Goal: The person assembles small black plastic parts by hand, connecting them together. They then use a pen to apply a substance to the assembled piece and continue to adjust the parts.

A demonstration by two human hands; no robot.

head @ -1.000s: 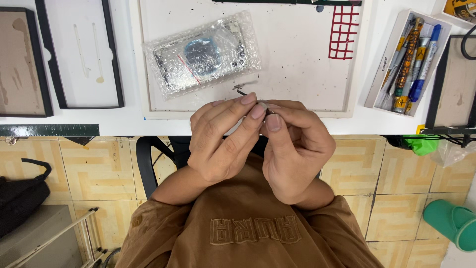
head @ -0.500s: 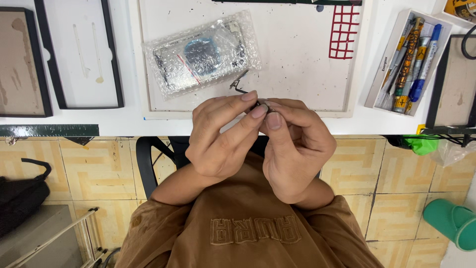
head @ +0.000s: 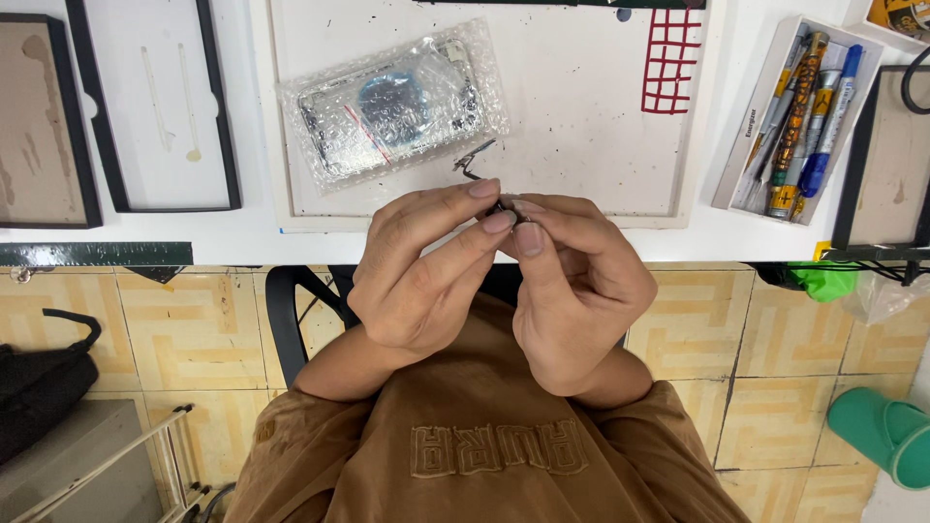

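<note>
Both hands meet at the desk edge, over the lap rather than over the white work mat. The left hand and the right hand pinch one small dark part between their fingertips, fingers pressed together on it; a thin bent flex strip sticks up from the pinch toward the mat. Main risk, as I judge it: the part sits past the table edge, so any slip drops it onto the brown shirt or the tiled floor, and something that small looks hard to find there. Second risk: the strip looks thin and already kinked, so twisting or squeezing could crease or tear it. Third: a bare-fingertip grip hides most of the part, so I cannot tell how it is oriented or how securely it is held. Around: a bubble-wrapped phone housing lies on the mat just beyond the strip, near enough to snag if the hands move forward. A tray of tools and pens sits to the right, well apart. Black frames lie to the left, a dark ruler strip runs along the desk edge, and a green cup sits low right on the floor. Nothing lies directly between the hands and the mat.
</note>
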